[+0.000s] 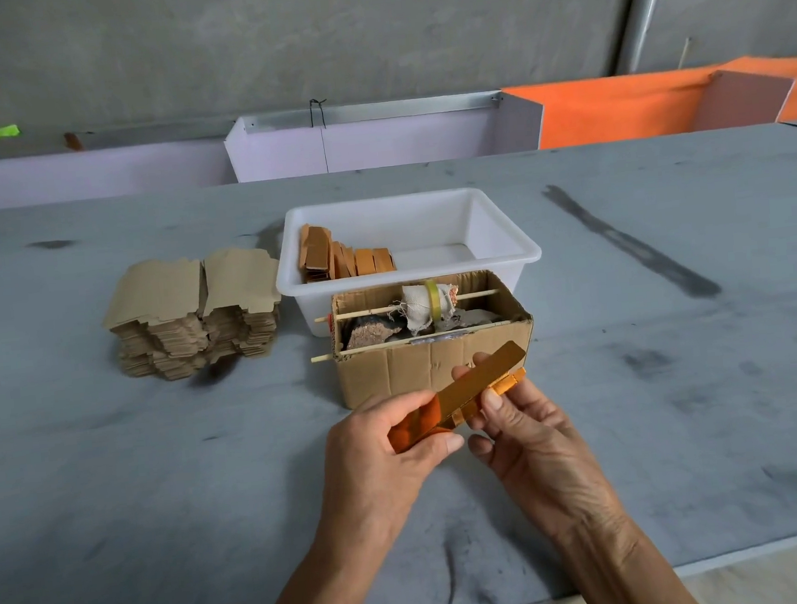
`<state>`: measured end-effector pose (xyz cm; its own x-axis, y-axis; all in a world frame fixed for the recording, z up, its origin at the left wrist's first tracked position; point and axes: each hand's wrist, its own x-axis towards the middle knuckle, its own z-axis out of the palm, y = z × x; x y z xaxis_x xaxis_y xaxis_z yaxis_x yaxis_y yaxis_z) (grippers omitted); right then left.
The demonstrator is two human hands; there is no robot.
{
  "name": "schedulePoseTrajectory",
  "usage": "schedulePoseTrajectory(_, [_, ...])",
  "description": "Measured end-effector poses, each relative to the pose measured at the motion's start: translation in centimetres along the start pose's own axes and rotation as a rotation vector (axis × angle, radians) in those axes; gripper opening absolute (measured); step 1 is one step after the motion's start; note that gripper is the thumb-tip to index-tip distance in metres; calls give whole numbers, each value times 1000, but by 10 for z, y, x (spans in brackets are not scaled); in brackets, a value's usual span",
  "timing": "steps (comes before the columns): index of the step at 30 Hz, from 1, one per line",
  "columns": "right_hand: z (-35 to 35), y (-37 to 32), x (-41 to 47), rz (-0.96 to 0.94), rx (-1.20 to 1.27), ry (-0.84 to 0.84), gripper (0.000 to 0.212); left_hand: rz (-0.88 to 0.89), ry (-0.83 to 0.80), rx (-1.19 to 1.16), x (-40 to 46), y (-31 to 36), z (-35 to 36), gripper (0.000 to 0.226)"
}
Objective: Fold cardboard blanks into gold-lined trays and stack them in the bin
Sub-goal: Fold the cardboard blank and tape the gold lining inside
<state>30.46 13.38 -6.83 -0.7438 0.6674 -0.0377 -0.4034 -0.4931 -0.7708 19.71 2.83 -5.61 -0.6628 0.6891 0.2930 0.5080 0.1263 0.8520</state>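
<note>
Both hands hold one gold-lined cardboard blank (pixel 478 381) above the table, just in front of a brown box. My left hand (pixel 390 447) grips its lower left end, thumb under and fingers over. My right hand (pixel 518 428) pinches the middle and right part, where small orange-gold flaps stick out. The blank's shiny gold face tilts up to the right. A white plastic bin (pixel 502 239) stands behind the box and holds several folded gold-lined trays (pixel 344 258) leaning in its left half. A stack of flat brown blanks (pixel 195 314) lies to the bin's left.
An open brown cardboard box (pixel 421 367) with sticks, cloth, a tape roll and scraps sits right behind my hands. The grey table (pixel 682 373) has dark smudges; its front edge runs at the lower right. Lilac and orange panels line the far side.
</note>
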Motion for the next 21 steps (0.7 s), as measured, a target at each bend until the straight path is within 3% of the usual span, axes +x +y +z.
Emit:
schedulePoseTrajectory(8, [2, 0, 1, 2, 15, 6, 37, 24, 26, 23, 0, 0, 2, 49])
schedulePoseTrajectory(14, [1, 0, -2, 42, -28, 53, 35, -20, 39, -94, -2, -6, 0, 49])
schedulePoseTrajectory(21, [9, -3, -5, 112, -276, 99, 18, 141, 93, 12, 2, 1, 0, 49])
